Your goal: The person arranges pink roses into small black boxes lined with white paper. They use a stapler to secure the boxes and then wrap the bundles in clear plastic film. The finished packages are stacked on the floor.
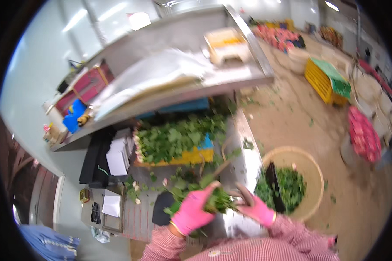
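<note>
My left hand (193, 212), in a pink glove, is wrapped round a bunch of leafy green flower stems (220, 201) low over the metal table. At the bunch's right end, my right hand (255, 208), gloved in pink with greyish-brown fingers, has its fingers curled about the stem ends; their tips are partly blurred. Leaves spread out above and left of my left hand. A few small pale pink flower heads (136, 187) lie loose to the left. Just beyond, a yellow crate (183, 157) holds a thick pile of leafy stems (178, 138), pale blooms facing left.
Above the crate runs a metal shelf (191, 89) with white sheets (157, 74) and a cream tray (228, 45). On the right stands a round tub (314, 178) of cut leaves, with a dark blade-like bar (274, 187) beside it. White cards (116, 156) lie left.
</note>
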The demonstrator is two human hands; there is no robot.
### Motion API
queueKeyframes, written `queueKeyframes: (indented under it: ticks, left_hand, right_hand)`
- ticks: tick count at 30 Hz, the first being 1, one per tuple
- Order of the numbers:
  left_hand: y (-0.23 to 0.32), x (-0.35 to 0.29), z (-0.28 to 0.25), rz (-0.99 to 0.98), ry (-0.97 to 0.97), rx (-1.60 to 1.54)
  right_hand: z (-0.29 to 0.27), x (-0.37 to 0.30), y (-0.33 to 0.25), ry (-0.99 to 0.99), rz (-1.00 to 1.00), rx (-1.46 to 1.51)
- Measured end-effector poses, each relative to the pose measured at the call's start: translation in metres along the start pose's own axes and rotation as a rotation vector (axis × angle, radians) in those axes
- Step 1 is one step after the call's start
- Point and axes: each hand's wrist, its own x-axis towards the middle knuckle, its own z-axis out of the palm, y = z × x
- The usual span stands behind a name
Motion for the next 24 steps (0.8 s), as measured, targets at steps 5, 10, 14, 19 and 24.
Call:
queueKeyframes:
  ticks: [5, 10, 14, 19, 24]
  left_hand:
    - [0.037, 0.033, 0.028, 0.404, 0.314, 0.380]
    - [0.001, 0.068, -0.137, 0.214, 0.836, 0.667]
    - [-0.043, 0.090, -0.266, 0.194, 0.987, 1.071]
    - [-0.070, 0.084, -0.338, 0.314, 0.549, 1.167]
    - [-0.064, 0.092, -0.364, 0.421, 0.378, 1.050]
  right_hand:
    - [-0.023, 0.001, 0.094, 0.191, -0.083, -0.244]
    - [-0.125, 0.088, 0.086, 0.536, 0.124, 0.172]
    - [-0.215, 0.147, 0.135, 0.733, 0.349, -0.638]
    - [-0.003, 0.186, 0.123, 0.780, 0.598, -1.156]
    - [0.014, 0.284, 0.140, 1.227, 1.034, -0.915]
